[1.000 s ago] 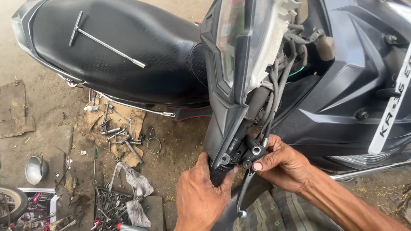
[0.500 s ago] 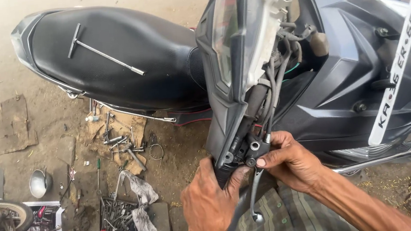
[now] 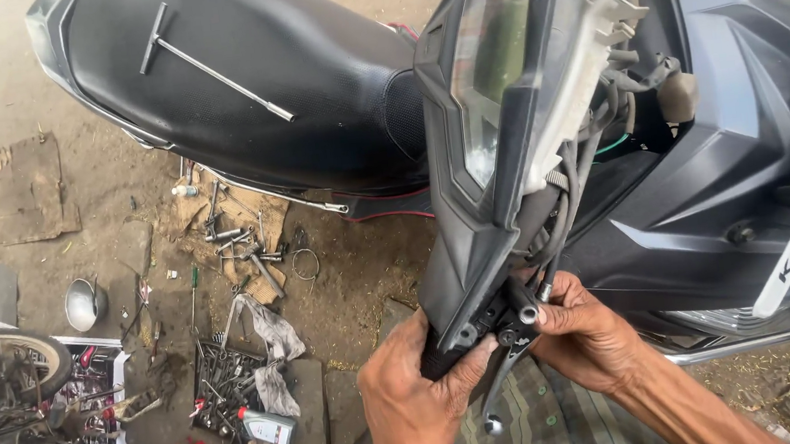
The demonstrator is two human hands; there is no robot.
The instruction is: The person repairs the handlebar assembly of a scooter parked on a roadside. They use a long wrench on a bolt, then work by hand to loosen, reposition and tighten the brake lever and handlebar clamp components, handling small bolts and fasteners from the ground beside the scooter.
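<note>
A dark grey scooter [image 3: 728, 171] fills the upper right, its black seat [image 3: 285, 78] stretching left with a long T-shaped wrench [image 3: 206, 64] lying loose on top. The scooter's front handlebar cover [image 3: 494, 145] hangs open and tilted, with a bundle of grey cables [image 3: 575, 185] trailing from behind it down toward the hands. At the bottom centre, the left hand [image 3: 417, 398] is wrapped firmly around the black handlebar grip [image 3: 437, 353], while the right hand [image 3: 584, 334] pinches the lever bracket [image 3: 516, 321] just beside it, fingertips at a small round fitting. The brake lever [image 3: 498, 386] hangs down between the two hands. To do this well, it seems wise for the left hand to hold the grip steady so the bracket does not twist, and for the right to work without tugging the cables. Below lies bare, dusty ground. On it, left of the hands, sit scattered sockets and tools [image 3: 243, 246] on torn cardboard, a tray of spanners [image 3: 222, 379], a rag [image 3: 270, 326], a small grey oil bottle [image 3: 268, 425] and a metal bowl [image 3: 84, 302].
</note>
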